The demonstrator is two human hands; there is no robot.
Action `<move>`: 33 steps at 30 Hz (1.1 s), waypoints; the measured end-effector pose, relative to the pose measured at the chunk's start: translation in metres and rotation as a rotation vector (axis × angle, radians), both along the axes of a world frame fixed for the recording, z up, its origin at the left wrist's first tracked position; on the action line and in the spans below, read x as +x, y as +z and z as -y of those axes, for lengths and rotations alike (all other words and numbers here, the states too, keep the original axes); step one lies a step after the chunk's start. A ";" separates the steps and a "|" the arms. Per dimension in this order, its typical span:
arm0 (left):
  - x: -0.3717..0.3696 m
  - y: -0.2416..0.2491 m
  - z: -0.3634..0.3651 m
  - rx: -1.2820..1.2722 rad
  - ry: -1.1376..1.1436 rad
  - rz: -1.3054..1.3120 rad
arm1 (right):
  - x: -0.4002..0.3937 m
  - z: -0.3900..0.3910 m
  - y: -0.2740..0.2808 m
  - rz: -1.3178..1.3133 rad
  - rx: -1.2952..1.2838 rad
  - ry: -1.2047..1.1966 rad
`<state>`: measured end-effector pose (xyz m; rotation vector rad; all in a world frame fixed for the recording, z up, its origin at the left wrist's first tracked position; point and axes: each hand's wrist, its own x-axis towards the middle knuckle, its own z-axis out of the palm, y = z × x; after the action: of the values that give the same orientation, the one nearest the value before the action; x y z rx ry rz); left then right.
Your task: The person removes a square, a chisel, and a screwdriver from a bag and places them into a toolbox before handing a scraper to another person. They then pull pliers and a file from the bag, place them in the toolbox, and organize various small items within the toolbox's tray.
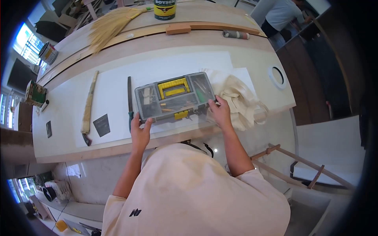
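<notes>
A grey plastic organizer box (185,103) with a clear lid and yellow handle and latch rests on the white sheet, its lid closed. Small items show dimly through the lid. My left hand (140,133) grips its near left corner, and my right hand (220,112) holds its right end. Just left of the box lies a file (130,94) with a dark green handle, close to my left fingers. A crumpled cream cloth (238,98) sits beside my right hand.
Further left are a dark sandpaper piece (102,125) and a long, tan-wrapped tool (90,104) with a dark handle. A straw broom (114,25), paint can (165,10), wood strip (220,26) and white ring (277,77) lie farther off. Another person (281,17) bends at the upper right.
</notes>
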<state>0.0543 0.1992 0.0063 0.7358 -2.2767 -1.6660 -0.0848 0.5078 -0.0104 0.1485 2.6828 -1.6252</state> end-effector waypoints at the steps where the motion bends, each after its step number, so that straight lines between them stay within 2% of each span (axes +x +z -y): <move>1: 0.001 0.002 -0.001 -0.074 -0.018 0.026 | 0.000 0.001 -0.003 0.009 -0.051 -0.008; 2: 0.002 0.005 -0.002 -0.150 -0.034 0.049 | 0.000 0.002 -0.006 0.016 -0.106 -0.015; 5: 0.004 0.012 -0.002 -0.343 -0.060 0.063 | 0.012 0.015 0.012 0.271 -0.630 -0.199; 6: 0.005 0.014 -0.004 -0.399 -0.064 0.060 | 0.016 0.018 0.017 0.270 -0.655 -0.228; 8: 0.006 0.037 -0.010 -0.684 -0.121 0.041 | 0.021 0.024 0.028 0.267 -0.704 -0.279; 9: 0.007 0.045 -0.014 -0.828 -0.149 0.031 | 0.020 0.023 0.034 0.252 -0.667 -0.259; 12: -0.002 0.051 -0.018 -0.925 -0.240 0.025 | 0.015 0.016 0.041 0.219 -0.589 -0.210; 15: -0.012 0.017 -0.005 -1.017 -0.343 -0.095 | 0.010 0.015 0.035 0.207 -0.552 -0.167; 19: -0.013 0.012 0.009 -1.153 -0.419 -0.247 | 0.015 0.021 0.030 0.192 -0.506 -0.165; 25: -0.017 0.026 0.011 -1.332 -0.547 -0.216 | 0.017 0.023 0.026 0.154 -0.506 -0.187; 28: -0.022 0.046 0.011 -1.257 -0.556 -0.093 | 0.015 0.025 0.041 0.123 -0.519 -0.192; 29: -0.025 0.059 0.016 -1.148 -0.542 -0.137 | 0.014 0.025 0.049 0.111 -0.526 -0.187; 32: -0.043 0.103 0.032 -0.841 -0.496 -0.215 | -0.003 0.025 0.076 0.004 -0.955 -0.169; 33: -0.050 0.112 0.035 -0.753 -0.466 -0.216 | -0.006 0.026 0.084 -0.048 -0.967 -0.129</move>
<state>0.0043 0.1646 0.1187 -0.1430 -2.7298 -0.8043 -0.0904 0.4816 0.0736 0.2641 1.6367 -2.7370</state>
